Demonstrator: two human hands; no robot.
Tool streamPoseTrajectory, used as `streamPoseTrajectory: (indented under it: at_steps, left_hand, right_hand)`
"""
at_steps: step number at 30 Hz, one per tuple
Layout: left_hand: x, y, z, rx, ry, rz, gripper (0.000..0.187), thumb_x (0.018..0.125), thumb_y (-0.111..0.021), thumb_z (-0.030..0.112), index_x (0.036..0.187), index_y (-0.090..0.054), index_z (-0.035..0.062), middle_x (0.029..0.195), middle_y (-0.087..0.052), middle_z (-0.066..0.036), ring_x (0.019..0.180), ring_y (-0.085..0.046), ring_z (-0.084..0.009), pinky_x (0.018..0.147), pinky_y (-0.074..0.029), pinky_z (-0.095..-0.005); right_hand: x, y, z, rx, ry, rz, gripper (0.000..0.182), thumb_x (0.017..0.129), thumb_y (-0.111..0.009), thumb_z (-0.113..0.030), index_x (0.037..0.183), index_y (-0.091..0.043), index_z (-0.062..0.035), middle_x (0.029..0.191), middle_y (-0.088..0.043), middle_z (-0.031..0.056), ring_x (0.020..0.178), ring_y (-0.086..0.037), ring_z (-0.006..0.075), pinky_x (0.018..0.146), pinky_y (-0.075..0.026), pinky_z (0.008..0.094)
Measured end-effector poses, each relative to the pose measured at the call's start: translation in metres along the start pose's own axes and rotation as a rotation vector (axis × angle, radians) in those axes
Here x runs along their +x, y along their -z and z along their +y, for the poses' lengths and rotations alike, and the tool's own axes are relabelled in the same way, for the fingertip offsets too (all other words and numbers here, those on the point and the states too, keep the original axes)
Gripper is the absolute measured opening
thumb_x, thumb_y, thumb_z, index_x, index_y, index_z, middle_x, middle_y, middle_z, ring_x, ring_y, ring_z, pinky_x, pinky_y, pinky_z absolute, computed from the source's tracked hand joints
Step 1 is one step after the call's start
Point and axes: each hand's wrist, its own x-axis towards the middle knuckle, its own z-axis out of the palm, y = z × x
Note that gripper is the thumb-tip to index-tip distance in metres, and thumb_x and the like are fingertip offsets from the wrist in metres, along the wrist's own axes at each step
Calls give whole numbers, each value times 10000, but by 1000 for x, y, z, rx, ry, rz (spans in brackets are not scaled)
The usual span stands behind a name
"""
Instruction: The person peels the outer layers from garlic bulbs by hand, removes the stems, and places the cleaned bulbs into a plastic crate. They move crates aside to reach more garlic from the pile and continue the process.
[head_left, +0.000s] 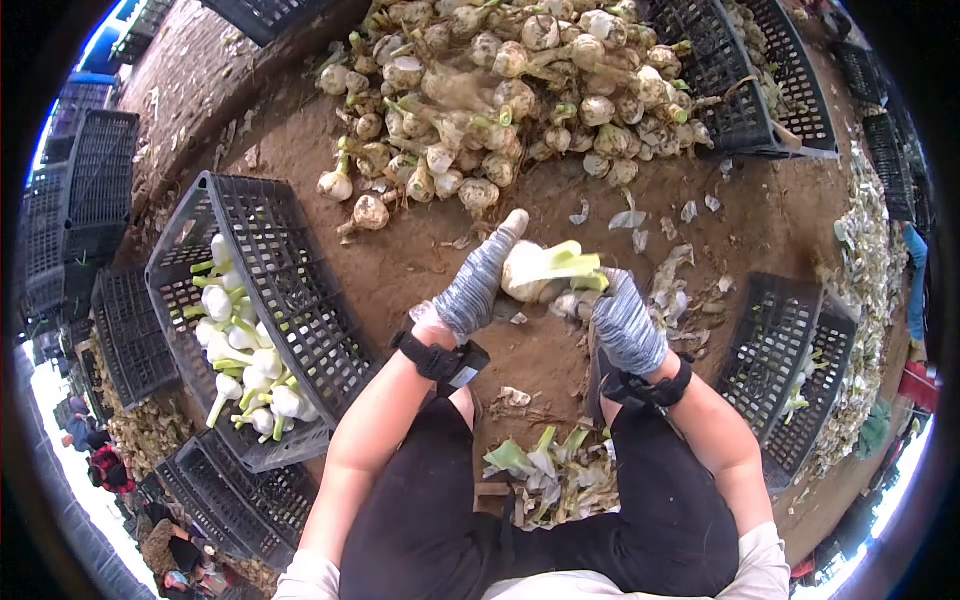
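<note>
Out front, mid-air: left hand (470, 287) cups garlic bulb (525, 273), right hand (630, 325) at its stem (572, 262), grip unclear. Looks like cleaning step; next move needs steady left support. Dirty heap (515, 70) ahead, crate (305, 275) left.

Forearms (374, 412) angled inward — gloved left hand (470, 287), right hand (628, 322) close together
</note>
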Motion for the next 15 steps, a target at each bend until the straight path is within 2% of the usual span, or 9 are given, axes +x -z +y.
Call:
streamPoseTrajectory:
  at_steps: [2,5,7,9,10,11,13,14,15]
  left_hand:
    - [20,2,-19,-222,-178,74,546,884,-453,590,902,-632,75,753,-627,-19,584,-562,-97,484,-448,-215]
    - [24,6,-25,-203,-228,163,565,881,-442,605,935,-626,74,733,-625,-21,567,-561,-108,488,-462,-232]
    - [30,3,-33,-152,-276,148,562,895,-439,586,1006,-589,55,797,-607,-29,654,-560,-111,589,-478,-231]
    - [25,-14,-40,69,-648,331,458,930,-450,502,1020,-530,60,865,-565,-34,747,-534,-90,607,-457,-236]
    - [22,-17,-43,129,-708,306,421,940,-479,430,1104,-467,42,974,-535,-56,850,-519,-108,718,-461,-241]
    - [22,-20,-44,130,-707,304,421,940,-479,430,1104,-467,42,974,-535,-56,850,-519,-108,718,-461,-241]
    - [22,-26,-46,267,-895,379,400,946,-474,415,1113,-462,52,1004,-528,-64,901,-517,-125,777,-460,-255]
    - [23,-27,-46,239,-865,392,376,948,-466,421,1077,-492,69,913,-554,-41,777,-537,-95,654,-465,-224]
    - [22,-23,-44,240,-865,390,376,948,-466,421,1077,-492,69,913,-554,-41,777,-537,-95,654,-465,-224]
  right_hand:
    - [2,-2,-6,-29,-23,12,292,829,-665,-136,1078,-591,-4,858,-623,4,704,-562,64,636,-473,219]
    - [5,0,-7,103,-123,12,421,850,-641,-152,1203,-505,32,999,-605,29,815,-545,67,732,-470,219]
    - [7,-3,-8,145,-81,7,427,850,-650,-174,1204,-502,14,1001,-602,33,820,-552,82,733,-472,224]
    - [10,-6,-2,41,97,81,418,848,-649,-156,1203,-497,1,1011,-597,33,824,-552,84,717,-476,228]
    - [15,-4,11,84,130,180,359,840,-652,-129,1158,-538,-5,990,-613,27,816,-561,79,706,-477,230]
    - [16,-2,11,85,130,183,359,840,-652,-129,1158,-538,-5,990,-613,27,816,-561,79,706,-477,230]
    - [18,2,11,13,72,212,293,837,-650,-108,1100,-580,1,949,-635,21,796,-574,75,696,-479,225]
    - [16,2,10,58,109,247,241,839,-646,-101,1056,-608,-2,916,-650,19,773,-584,71,674,-481,216]
    - [16,3,10,59,109,248,241,839,-646,-101,1056,-608,-2,916,-650,19,773,-584,71,674,-481,216]
